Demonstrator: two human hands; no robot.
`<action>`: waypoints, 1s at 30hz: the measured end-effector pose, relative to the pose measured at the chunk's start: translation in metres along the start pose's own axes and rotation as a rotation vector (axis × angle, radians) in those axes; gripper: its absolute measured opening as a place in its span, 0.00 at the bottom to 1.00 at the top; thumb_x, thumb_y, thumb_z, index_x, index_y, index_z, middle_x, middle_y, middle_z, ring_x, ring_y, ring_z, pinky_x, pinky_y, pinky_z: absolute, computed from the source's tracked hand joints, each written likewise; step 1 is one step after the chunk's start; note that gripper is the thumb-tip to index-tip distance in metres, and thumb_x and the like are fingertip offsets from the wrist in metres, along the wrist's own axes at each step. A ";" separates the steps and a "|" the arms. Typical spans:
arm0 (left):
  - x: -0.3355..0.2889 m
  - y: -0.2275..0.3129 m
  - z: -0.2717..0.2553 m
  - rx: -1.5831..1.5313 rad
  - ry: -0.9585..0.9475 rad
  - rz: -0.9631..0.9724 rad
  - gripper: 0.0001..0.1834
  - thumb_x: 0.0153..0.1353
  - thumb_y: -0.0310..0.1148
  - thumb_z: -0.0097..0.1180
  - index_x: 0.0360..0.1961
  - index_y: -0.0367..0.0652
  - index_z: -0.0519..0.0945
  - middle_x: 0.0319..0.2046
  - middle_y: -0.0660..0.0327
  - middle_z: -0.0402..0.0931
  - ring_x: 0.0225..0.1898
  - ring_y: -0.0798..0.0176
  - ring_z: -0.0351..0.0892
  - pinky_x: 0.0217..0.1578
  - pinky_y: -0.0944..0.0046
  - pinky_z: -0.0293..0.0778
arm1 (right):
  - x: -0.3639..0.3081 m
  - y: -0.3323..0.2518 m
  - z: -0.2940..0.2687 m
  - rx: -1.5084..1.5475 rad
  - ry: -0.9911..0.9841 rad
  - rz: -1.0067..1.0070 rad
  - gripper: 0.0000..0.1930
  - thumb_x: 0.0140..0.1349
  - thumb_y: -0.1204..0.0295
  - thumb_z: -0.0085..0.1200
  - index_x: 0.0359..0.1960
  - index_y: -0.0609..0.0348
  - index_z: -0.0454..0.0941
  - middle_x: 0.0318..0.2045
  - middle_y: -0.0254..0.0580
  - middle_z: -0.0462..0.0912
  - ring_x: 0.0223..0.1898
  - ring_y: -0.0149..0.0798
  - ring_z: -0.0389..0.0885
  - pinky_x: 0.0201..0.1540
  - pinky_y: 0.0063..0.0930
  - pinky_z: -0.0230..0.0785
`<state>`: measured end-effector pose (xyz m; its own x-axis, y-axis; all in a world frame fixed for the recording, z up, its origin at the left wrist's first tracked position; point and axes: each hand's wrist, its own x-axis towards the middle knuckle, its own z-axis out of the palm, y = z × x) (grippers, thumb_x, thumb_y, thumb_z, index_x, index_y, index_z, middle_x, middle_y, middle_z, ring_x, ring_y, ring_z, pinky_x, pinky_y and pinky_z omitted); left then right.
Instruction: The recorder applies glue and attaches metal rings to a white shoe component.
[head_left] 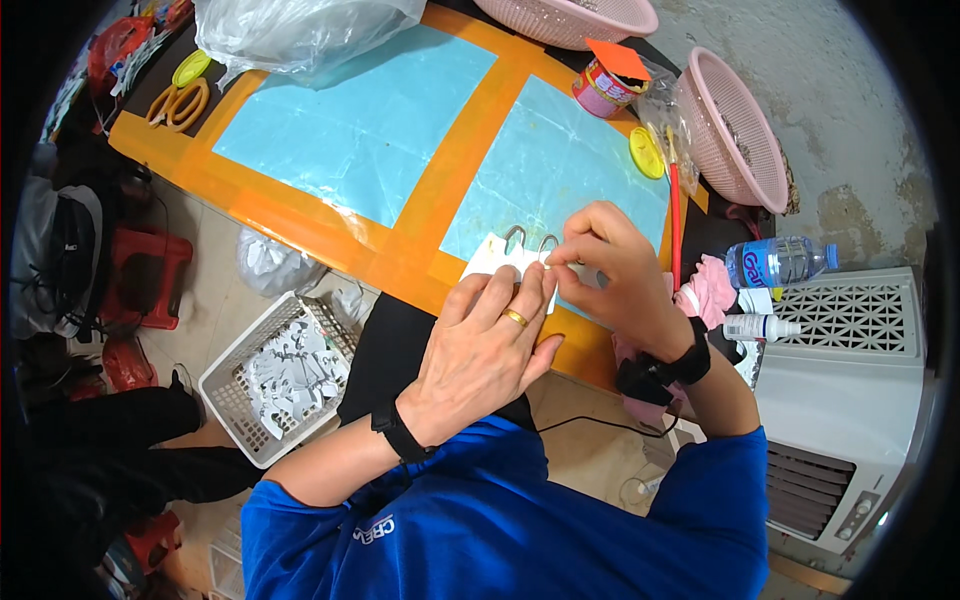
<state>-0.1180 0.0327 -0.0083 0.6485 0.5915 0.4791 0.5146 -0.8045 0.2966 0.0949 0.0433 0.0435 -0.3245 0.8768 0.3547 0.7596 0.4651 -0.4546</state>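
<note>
A small white card with thin metal loops along its far edge lies at the near side of the table. My left hand, a gold ring on one finger, rests flat over the card with its fingers stretched out. They press it down and cover much of it. Close against those fingertips is my right hand, its thumb and forefinger pinched together beside one of the loops. What sits in that pinch is too small to make out.
Light blue sheets bordered by orange tape cover the table. A plastic bag, scissors, a red tin, a red brush and pink baskets stand around. A bottle is right; a white basket of cards sits below.
</note>
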 end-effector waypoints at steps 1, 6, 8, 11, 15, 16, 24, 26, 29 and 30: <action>0.000 0.000 -0.001 -0.005 -0.004 -0.002 0.31 0.65 0.49 0.67 0.62 0.39 0.85 0.67 0.60 0.77 0.63 0.57 0.75 0.64 0.52 0.67 | -0.004 0.002 0.003 -0.010 0.029 -0.034 0.09 0.53 0.81 0.66 0.33 0.56 0.81 0.36 0.37 0.78 0.39 0.45 0.80 0.40 0.38 0.74; 0.003 0.000 -0.003 -0.038 0.012 -0.008 0.29 0.63 0.45 0.68 0.61 0.37 0.85 0.65 0.58 0.79 0.62 0.56 0.76 0.64 0.51 0.68 | -0.008 0.003 0.003 -0.054 0.052 -0.125 0.11 0.53 0.81 0.67 0.36 0.54 0.80 0.38 0.36 0.80 0.39 0.45 0.80 0.40 0.38 0.75; 0.006 -0.002 -0.007 -0.074 0.003 -0.005 0.28 0.63 0.43 0.67 0.61 0.37 0.85 0.63 0.57 0.81 0.61 0.55 0.78 0.64 0.50 0.68 | -0.010 0.002 0.001 -0.097 0.033 -0.159 0.11 0.54 0.81 0.67 0.37 0.54 0.81 0.39 0.36 0.81 0.38 0.44 0.81 0.39 0.37 0.76; 0.011 -0.005 -0.014 -0.129 -0.012 -0.002 0.27 0.63 0.39 0.66 0.62 0.37 0.84 0.61 0.56 0.83 0.60 0.54 0.79 0.64 0.49 0.69 | -0.016 0.003 0.002 -0.051 0.041 -0.103 0.12 0.55 0.81 0.66 0.40 0.54 0.83 0.40 0.35 0.82 0.38 0.43 0.82 0.37 0.35 0.77; 0.013 -0.015 -0.016 -0.213 -0.001 0.016 0.25 0.62 0.33 0.66 0.61 0.38 0.84 0.60 0.57 0.84 0.58 0.54 0.80 0.62 0.49 0.69 | -0.018 0.002 0.002 -0.011 0.047 -0.096 0.13 0.55 0.82 0.66 0.42 0.54 0.84 0.41 0.35 0.84 0.40 0.43 0.85 0.37 0.33 0.79; 0.015 -0.016 -0.018 -0.219 -0.007 0.017 0.25 0.62 0.32 0.65 0.61 0.38 0.84 0.60 0.58 0.84 0.58 0.54 0.80 0.62 0.49 0.69 | -0.019 0.002 0.002 -0.013 0.055 -0.100 0.13 0.56 0.81 0.66 0.43 0.54 0.84 0.41 0.36 0.84 0.41 0.43 0.85 0.38 0.33 0.79; 0.016 -0.003 -0.022 -0.050 -0.003 -0.010 0.25 0.65 0.38 0.66 0.62 0.43 0.83 0.60 0.62 0.83 0.61 0.54 0.76 0.65 0.48 0.63 | -0.027 -0.003 0.001 0.291 0.136 0.185 0.12 0.60 0.81 0.67 0.45 0.59 0.84 0.44 0.42 0.85 0.41 0.44 0.87 0.42 0.34 0.81; 0.012 0.000 -0.017 0.029 -0.033 0.007 0.27 0.66 0.41 0.66 0.64 0.43 0.82 0.62 0.62 0.81 0.61 0.54 0.75 0.66 0.49 0.62 | -0.023 -0.004 0.002 0.375 0.191 0.276 0.11 0.61 0.81 0.66 0.44 0.59 0.84 0.43 0.44 0.84 0.43 0.44 0.86 0.43 0.33 0.80; 0.007 0.003 -0.014 0.068 -0.051 -0.003 0.29 0.67 0.45 0.65 0.66 0.43 0.81 0.65 0.63 0.79 0.61 0.54 0.74 0.67 0.50 0.61 | -0.017 -0.001 -0.007 0.102 0.088 0.174 0.10 0.60 0.82 0.66 0.42 0.59 0.85 0.43 0.43 0.81 0.44 0.43 0.85 0.43 0.34 0.79; 0.006 0.004 -0.014 0.067 -0.051 -0.011 0.30 0.67 0.46 0.65 0.67 0.43 0.81 0.66 0.62 0.78 0.61 0.54 0.74 0.67 0.50 0.61 | -0.016 0.001 -0.008 0.072 0.067 0.158 0.09 0.59 0.81 0.67 0.41 0.59 0.85 0.43 0.43 0.80 0.44 0.44 0.85 0.43 0.35 0.79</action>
<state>-0.1194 0.0323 0.0074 0.6691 0.6040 0.4330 0.5572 -0.7933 0.2454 0.1053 0.0290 0.0435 -0.1647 0.9307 0.3267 0.7548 0.3322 -0.5657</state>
